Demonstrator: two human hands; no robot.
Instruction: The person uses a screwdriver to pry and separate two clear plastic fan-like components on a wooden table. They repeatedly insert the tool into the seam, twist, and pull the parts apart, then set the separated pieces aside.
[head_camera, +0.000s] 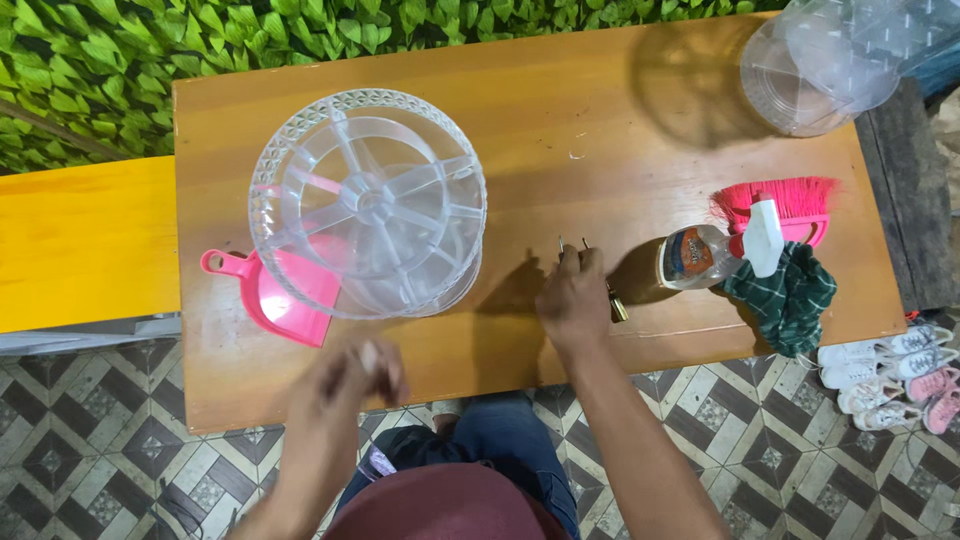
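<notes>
1. The right hand (572, 300) rests on the wooden table (520, 110), fingers closed over a small metal tool (612, 298).
2. The tool's long axis runs roughly away from the person; thin prongs point toward the far edge.
3. The left hand (345, 385) is blurred; finger state cannot be told.
4. A clear sectioned tray (368, 200) stands left, a spray bottle (700, 255) right.
5. The floor is patterned tile (100, 420).

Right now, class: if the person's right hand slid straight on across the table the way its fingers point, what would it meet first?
The right hand points toward the table's far edge. Beyond the small metal pieces at its fingertips, the wood looks bare, so probably nothing until the leafy wall.
</notes>
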